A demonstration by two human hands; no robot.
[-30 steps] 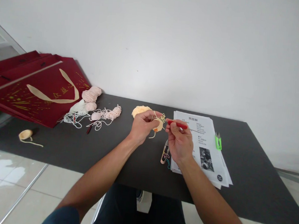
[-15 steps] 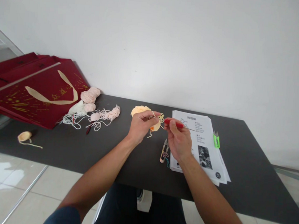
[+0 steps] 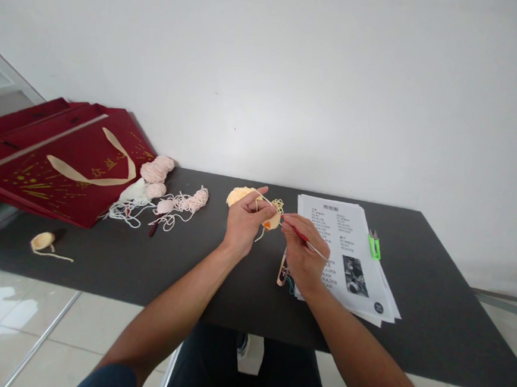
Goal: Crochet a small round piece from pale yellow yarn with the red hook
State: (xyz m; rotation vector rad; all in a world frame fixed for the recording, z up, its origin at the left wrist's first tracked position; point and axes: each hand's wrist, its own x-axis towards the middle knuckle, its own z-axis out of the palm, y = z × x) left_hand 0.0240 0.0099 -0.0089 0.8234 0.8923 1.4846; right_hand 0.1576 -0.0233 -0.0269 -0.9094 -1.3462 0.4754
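Observation:
Pale yellow yarn (image 3: 265, 198) runs over the raised index finger of my left hand (image 3: 244, 221), whose thumb and other fingers are closed on it. My right hand (image 3: 304, 254) grips a crochet hook (image 3: 300, 235) with a red handle, its metal shaft slanting down to the right. The hook's working tip is too small to make out beside the left fingertips. Just below the fingers is a pale yellow piece with an orange spot (image 3: 268, 224), a loose yarn end hanging under it. A pale yellow yarn ball (image 3: 239, 194) lies behind my left hand.
Thread snips (image 3: 282, 274) lie partly under my right hand. Printed sheets (image 3: 343, 224) carry green-handled snips (image 3: 374, 245) at their right edge. Pink yarn (image 3: 190, 200), white yarn (image 3: 130, 198) and dark red bags (image 3: 68, 160) occupy the left; a small cream cup-shaped piece (image 3: 42, 241) sits near the front edge.
My right hand has turned the crochet hook, so its shaft now tilts further down, and has come closer to my left hand. The left index finger has lifted, stretching the yarn.

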